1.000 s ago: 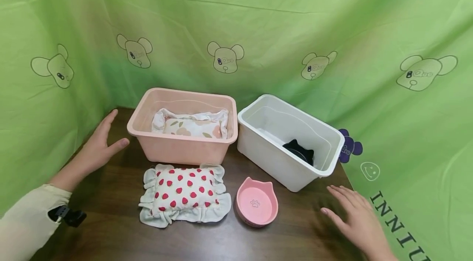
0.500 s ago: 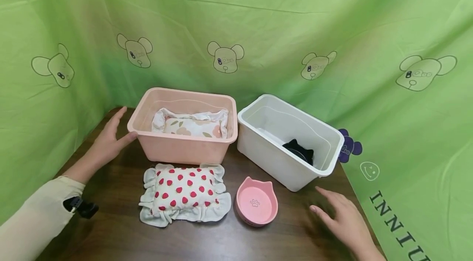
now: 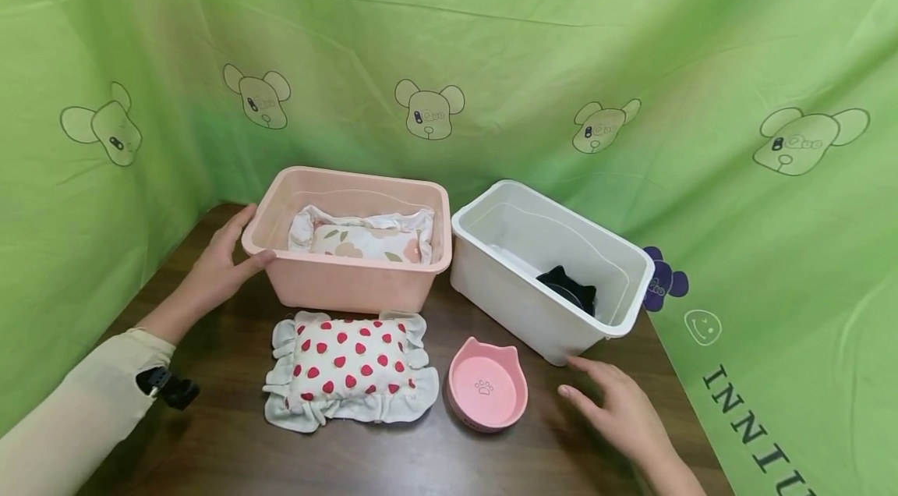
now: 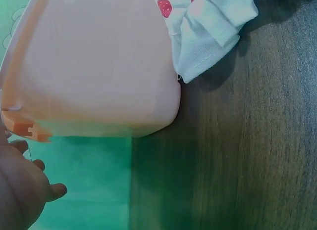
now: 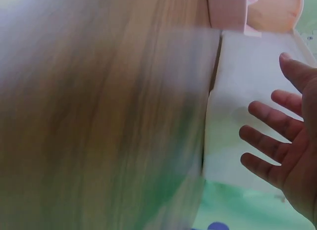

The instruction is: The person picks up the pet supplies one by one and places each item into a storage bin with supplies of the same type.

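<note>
In the head view my left hand (image 3: 219,268) is at the left end of a pink bin (image 3: 344,283), thumb at the front rim and fingers spread behind. The left wrist view shows fingers (image 4: 58,191) extended beside the bin's end, not curled round it; whether they touch is unclear. Inside this bin lies a floral pillow (image 3: 368,242) with a white ruffle. My right hand (image 3: 620,406), fingers spread and holding nothing, hovers between a pink cat-eared bowl (image 3: 487,371) and the near corner of a white bin (image 3: 515,297). A black cat-eared bowl (image 3: 571,292) lies in the white bin.
A strawberry-print pillow (image 3: 354,359) with a pale ruffle lies before the pink bin on the brown wooden table (image 3: 393,461). Green curtain cloth (image 3: 505,28) hangs close behind and along both sides. The two bins stand nearly side by side.
My left hand has moved right, up to the pink bin's left end. The right hand has moved left toward the pink bowl. Bins, pillows and bowls stay where they were.
</note>
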Tool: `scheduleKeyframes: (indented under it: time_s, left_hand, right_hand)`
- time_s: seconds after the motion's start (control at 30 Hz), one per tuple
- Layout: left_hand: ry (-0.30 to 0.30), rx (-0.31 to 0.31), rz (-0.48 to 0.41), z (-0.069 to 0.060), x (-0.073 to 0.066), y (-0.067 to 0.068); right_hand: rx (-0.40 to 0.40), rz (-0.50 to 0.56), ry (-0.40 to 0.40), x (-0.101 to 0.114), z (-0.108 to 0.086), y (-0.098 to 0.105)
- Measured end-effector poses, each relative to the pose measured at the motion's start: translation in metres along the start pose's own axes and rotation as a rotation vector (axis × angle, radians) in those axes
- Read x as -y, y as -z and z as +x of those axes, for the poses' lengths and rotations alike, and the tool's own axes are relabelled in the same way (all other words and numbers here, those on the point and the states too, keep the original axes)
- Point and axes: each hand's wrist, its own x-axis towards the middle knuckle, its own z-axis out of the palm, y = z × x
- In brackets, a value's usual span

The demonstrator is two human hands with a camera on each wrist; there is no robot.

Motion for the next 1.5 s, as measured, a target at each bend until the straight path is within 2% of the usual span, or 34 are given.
scheduleKeyframes:
  time_s: [0.2, 0.4, 0.63, 1.03, 1.37, 1.5]
  left_hand:
    - [0.010, 0.002, 0.016, 0.002, 0.000, -0.001]
    - [0.023, -0.004, 0.044, 0.004, -0.005, 0.001]
    - [0.044, -0.008, 0.028, 0.003, -0.006, 0.001]
    - [0.067, -0.026, 0.025, 0.002, -0.005, -0.005]
    - [0.072, -0.012, -0.031, 0.000, -0.003, -0.007]
    - [0.077, -0.011, -0.044, -0.001, -0.004, -0.006]
  right_hand:
    - [0.038, 0.013, -0.045, 0.010, 0.008, -0.009]
    - [0.114, 0.037, -0.075, 0.017, 0.018, -0.018]
    - [0.188, 0.056, -0.114, 0.027, 0.029, -0.023]
    - [0.233, 0.180, -0.145, 0.035, 0.048, -0.036]
    - [0.272, 0.173, -0.154, 0.040, 0.063, -0.047]
    - [0.274, 0.126, -0.145, 0.043, 0.069, -0.050]
